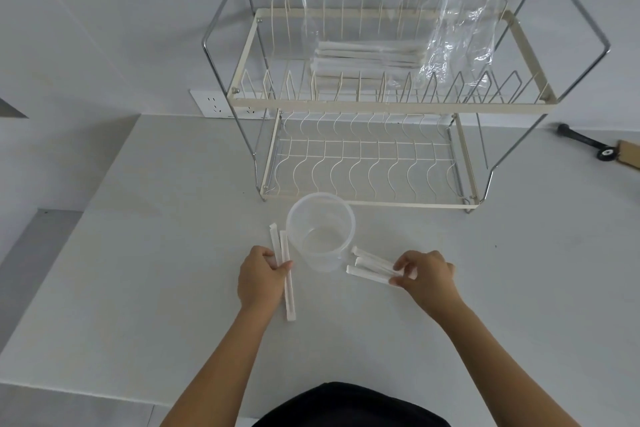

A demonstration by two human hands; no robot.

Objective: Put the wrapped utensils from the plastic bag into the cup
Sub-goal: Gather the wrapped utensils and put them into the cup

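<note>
Single head-worn wide-angle view, looking forward and steeply down onto table (173, 288). Both forearms enter from bottom edge; hands near, lower centre of frame. Dish rack (391, 104) farther off, upper centre. Wall fills top; edges bowed by lens.

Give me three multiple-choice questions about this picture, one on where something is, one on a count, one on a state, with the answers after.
1. Where is the plastic bag?
A. on the rack's top shelf
B. inside the cup
C. on the floor

2. How many wrapped utensils does the left hand grip?
A. two
B. five
C. none

3. What state is the cup in?
A. tipped over
B. upright and empty
C. packed with utensils

Answers:
1 A, the bag sits on the upper tier of the rack.
2 A, two wrapped sticks run along that hand.
3 B, its bare bottom shows through the open mouth.
</note>
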